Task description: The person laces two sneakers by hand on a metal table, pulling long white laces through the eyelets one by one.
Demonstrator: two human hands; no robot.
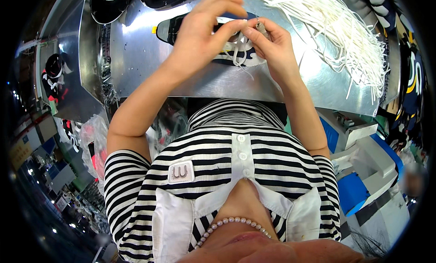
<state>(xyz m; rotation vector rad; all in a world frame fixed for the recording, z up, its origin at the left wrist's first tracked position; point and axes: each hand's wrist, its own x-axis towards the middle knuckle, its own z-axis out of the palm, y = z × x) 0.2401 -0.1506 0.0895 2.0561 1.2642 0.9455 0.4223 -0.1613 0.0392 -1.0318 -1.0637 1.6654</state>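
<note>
A dark shoe (170, 29) with white side stripes lies sideways on the metal table beneath my hands. A white shoelace (240, 54) hangs in loops over its near side. My left hand (204, 29) is above the shoe, its thumb tip meeting the lace close to my right fingertips; the other fingers arch over. My right hand (269, 41) is closed, with thumb and forefinger pinching the lace. A small greyish object (260, 27) shows at the right forefinger; its kind is unclear. My hands partly cover the shoe's opening.
A big heap of white shoelaces (338, 40) spreads across the right of the metal table (141, 68). Black shoes (109, 5) stand at the far left. Blue and grey bins (349, 190) are below right, and dark shoe parts (411, 81) hang beyond the right edge.
</note>
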